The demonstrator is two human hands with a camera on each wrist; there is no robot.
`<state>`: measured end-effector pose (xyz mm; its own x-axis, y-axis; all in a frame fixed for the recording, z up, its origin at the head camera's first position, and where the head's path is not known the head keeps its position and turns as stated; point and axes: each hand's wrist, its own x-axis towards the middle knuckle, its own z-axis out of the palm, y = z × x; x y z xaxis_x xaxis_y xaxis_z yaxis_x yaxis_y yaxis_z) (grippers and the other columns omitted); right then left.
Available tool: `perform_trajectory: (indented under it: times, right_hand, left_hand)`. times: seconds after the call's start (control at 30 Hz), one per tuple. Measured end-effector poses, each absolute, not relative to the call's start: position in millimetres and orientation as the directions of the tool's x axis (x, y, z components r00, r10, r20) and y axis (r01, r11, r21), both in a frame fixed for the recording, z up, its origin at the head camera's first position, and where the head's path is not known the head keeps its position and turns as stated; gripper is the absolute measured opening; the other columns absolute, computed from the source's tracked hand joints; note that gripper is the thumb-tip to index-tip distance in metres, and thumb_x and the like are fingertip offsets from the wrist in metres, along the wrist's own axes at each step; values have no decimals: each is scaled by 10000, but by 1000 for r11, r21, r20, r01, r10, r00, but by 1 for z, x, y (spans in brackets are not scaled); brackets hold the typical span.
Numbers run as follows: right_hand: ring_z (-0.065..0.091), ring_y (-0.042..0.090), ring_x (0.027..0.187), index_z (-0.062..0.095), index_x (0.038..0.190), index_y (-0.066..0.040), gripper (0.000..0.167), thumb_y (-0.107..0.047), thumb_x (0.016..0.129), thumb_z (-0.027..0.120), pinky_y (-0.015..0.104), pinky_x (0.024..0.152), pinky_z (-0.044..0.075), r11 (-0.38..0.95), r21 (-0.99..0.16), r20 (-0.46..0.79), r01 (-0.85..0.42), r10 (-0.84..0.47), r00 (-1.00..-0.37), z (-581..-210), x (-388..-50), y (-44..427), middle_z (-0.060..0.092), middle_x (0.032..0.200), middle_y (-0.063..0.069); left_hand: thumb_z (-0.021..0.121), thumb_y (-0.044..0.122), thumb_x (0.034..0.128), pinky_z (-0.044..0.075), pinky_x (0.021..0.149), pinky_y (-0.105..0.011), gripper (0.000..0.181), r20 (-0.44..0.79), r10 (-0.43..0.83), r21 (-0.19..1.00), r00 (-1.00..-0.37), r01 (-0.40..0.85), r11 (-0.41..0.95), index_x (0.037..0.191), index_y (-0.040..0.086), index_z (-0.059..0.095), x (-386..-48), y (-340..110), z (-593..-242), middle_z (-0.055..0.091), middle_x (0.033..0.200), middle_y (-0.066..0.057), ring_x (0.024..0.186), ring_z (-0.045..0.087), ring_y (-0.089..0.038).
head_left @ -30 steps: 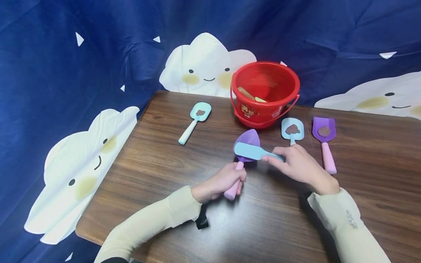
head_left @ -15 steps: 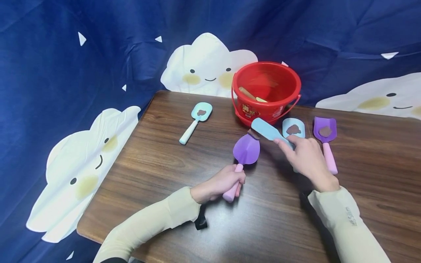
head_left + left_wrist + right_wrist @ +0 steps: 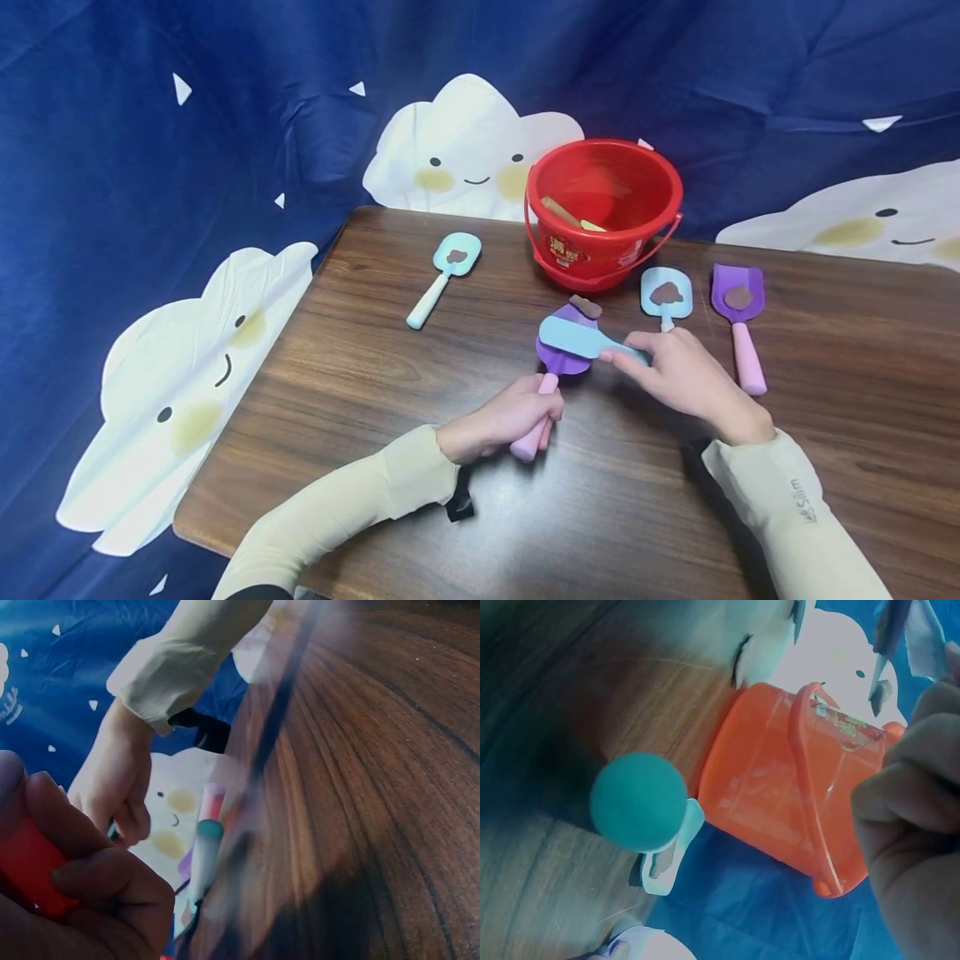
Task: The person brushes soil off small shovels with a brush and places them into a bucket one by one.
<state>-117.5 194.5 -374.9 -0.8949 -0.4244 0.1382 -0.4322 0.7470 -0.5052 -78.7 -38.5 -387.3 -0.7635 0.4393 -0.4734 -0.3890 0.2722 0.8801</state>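
Near the middle of the table (image 3: 352, 392), just on the near side of the red bucket (image 3: 592, 268), it's all about the purple shovel (image 3: 561, 362): the left hand (image 3: 517, 415) has its fingers wrapped right round the pink handle (image 3: 535, 432), while the right hand (image 3: 678, 372) pinches a blue shovel (image 3: 573, 337) between thumb and fingers, its blade lying across the purple one. Touching or just above? Can't tell from here. And watch that far tip: a brown lump (image 3: 586, 307) sits right at the edge, and it looks precarious. One careless push from the blue blade, or a turn of the left wrist, could tip it onto the wood short of the bucket. Should it prove sticky, it might cling and swing along instead. Over on the right, the second blue shovel (image 3: 682, 308) lies close by the right hand; a low sweep could knock it towards the purple scoop (image 3: 738, 315) beside it.
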Motion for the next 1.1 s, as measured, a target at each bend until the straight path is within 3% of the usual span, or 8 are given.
perform_trajectory:
  times: [0.47,0.83,0.93,1.1]
  right_hand:
    - [336,109,489,555,660,-170,355,-414,903,640,243,470,302,809,-462,225,-363,-288,-931,-377,-126,200,354,494,-63]
    - [328,189,488,493,634,-107,387,-341,878,681,292,479,273,817,-477,398,-323,-127,-909,-377,-129,199,337,478,-9]
    - [365,146,493,570,676,-133,305,-332,870,696,270,472,304,787,-501,365,-359,-184,-913,-373,-126,197,386,489,-39]
    - [399,48,492,623,736,-211,215,-359,878,688,216,484,346,732,-516,210,-446,-396,-894,-368,-120,191,442,519,-100]
  left_hand:
    - [497,67,765,399,379,-212,48,-465,439,884,-768,-380,272,795,105,495,-81,-41,-384,474,476,-20,393,480,-119]
    - [485,58,759,385,364,-205,75,-463,438,886,-771,-392,247,818,103,477,-82,-44,-386,463,470,-18,384,476,-115]
    - [488,58,760,387,358,-204,78,-464,441,886,-768,-396,241,825,99,476,-82,-44,-387,465,476,-19,383,476,-114]
    - [497,59,763,401,368,-209,87,-453,444,892,-774,-384,240,844,86,478,-84,-44,-387,475,492,-23,393,486,-121]
